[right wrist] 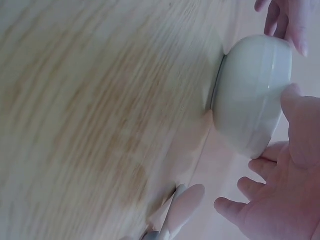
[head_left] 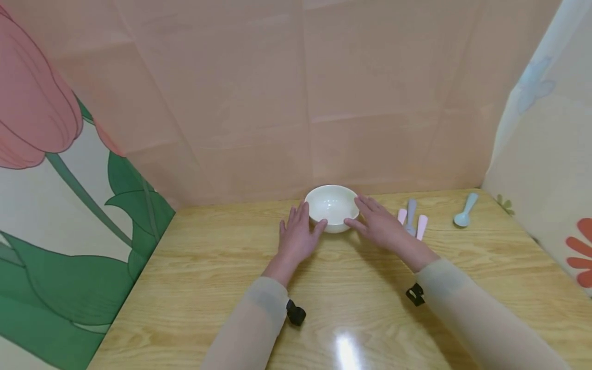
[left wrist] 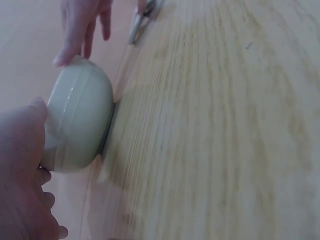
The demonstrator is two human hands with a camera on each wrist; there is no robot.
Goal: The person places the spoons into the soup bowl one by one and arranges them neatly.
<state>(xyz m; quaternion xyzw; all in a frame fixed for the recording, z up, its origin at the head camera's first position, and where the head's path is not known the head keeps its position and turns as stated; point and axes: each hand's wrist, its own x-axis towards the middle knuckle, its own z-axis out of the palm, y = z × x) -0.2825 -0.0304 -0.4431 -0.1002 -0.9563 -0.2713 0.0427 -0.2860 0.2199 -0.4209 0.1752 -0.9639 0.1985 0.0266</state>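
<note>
A white bowl point(head_left: 332, 205) stands upright near the back edge of the wooden table, its inside bare. My left hand point(head_left: 298, 236) touches its left side, fingers nearly straight and spread, thumb at the near rim. On the opposite side my right hand point(head_left: 376, 221) rests against the bowl in the same way. In the left wrist view, the left thumb lies at the rim of the bowl point(left wrist: 80, 117). The right wrist view shows the right thumb and one finger at the bowl point(right wrist: 252, 95), with the other fingers apart from it.
Right of the bowl lie a purple utensil point(head_left: 411, 213) and two pink handles point(head_left: 402, 215), partly hidden behind the right forearm. Farther right is a light blue spoon point(head_left: 464, 211). A pink cloth wall point(head_left: 231, 128) rises behind the table point(head_left: 208, 277); patterned side panels flank it.
</note>
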